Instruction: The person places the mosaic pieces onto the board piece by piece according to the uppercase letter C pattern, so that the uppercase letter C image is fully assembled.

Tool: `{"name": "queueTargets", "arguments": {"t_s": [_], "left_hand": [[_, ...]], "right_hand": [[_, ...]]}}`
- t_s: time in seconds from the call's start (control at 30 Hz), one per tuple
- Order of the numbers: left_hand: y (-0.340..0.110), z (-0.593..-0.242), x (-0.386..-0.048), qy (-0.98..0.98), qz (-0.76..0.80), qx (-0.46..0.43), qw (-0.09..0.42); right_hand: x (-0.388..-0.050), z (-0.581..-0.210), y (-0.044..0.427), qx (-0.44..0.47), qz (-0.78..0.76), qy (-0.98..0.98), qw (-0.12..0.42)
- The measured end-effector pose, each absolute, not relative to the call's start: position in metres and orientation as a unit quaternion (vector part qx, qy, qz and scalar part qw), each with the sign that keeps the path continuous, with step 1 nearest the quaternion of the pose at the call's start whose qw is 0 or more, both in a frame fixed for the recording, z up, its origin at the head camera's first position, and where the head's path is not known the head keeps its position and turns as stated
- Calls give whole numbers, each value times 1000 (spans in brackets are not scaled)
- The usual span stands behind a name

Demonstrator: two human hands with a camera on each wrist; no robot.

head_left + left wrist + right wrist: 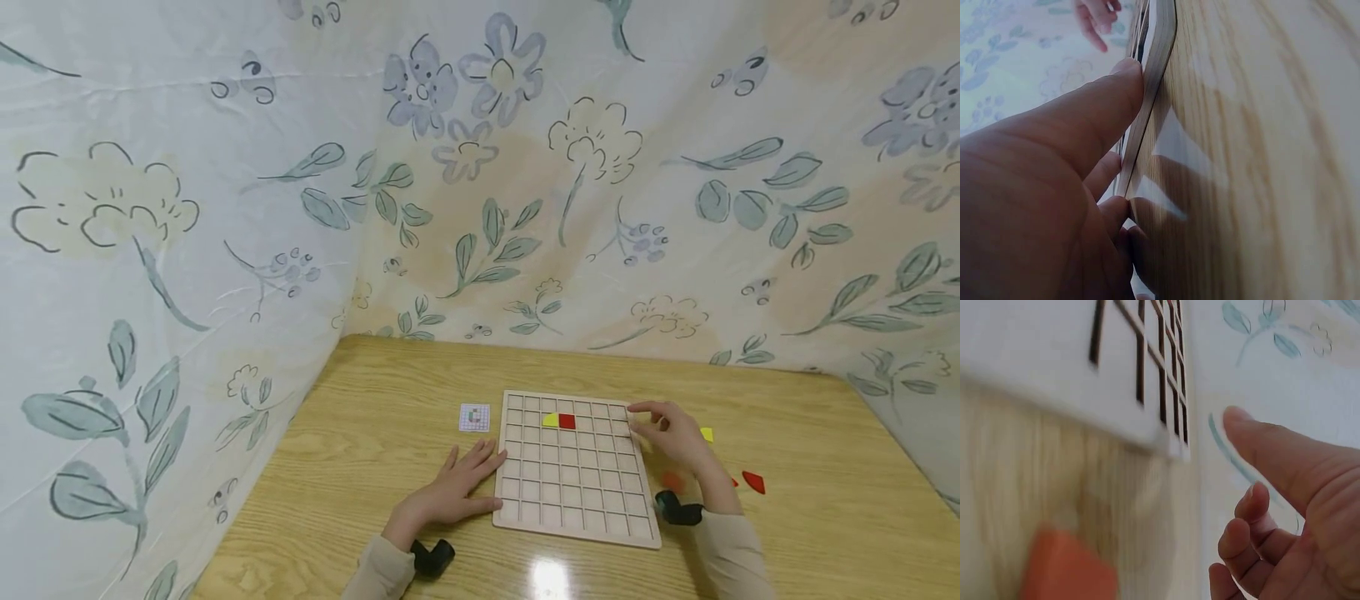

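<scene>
A square wooden grid board (592,537) lies on the table. In its upper cells sit a yellow curved-edge piece (551,420) and a red square piece (567,422), side by side. My left hand (453,492) rests spread on the table, its thumb and a fingertip touching the board's left edge; the left wrist view shows the thumb (1104,100) against that edge. Over the board's upper right edge hovers my right hand (671,433). Nothing shows between its thumb (1266,440) and loosely bent fingers (1247,540) in the right wrist view.
A small patterned card (474,417) lies left of the board. To the right are a yellow piece (707,434), a red quarter-round piece (753,482) and a blurred orange-red piece (672,481). Floral cloth (480,208) stands behind and beside the wooden table (300,500).
</scene>
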State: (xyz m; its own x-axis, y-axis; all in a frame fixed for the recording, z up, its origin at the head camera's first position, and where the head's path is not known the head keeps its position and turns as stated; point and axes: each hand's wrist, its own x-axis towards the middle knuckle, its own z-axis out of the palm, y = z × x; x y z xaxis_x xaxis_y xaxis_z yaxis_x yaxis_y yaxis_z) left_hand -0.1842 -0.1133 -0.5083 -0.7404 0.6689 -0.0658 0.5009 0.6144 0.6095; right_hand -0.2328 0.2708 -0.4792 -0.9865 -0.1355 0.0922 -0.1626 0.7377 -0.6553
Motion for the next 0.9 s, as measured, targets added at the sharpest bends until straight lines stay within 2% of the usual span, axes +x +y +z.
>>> {"name": "queueTargets", "arguments": {"t_s": [0.67, 0.9], "left_hand": [[-110, -505, -184, 890, 285, 325, 148], [-108, -503, -184, 890, 288, 322, 147]], "right_hand": [[-233, -482, 358, 84, 316, -945, -26], [-234, -481, 376, 78, 328, -939, -61]]}}
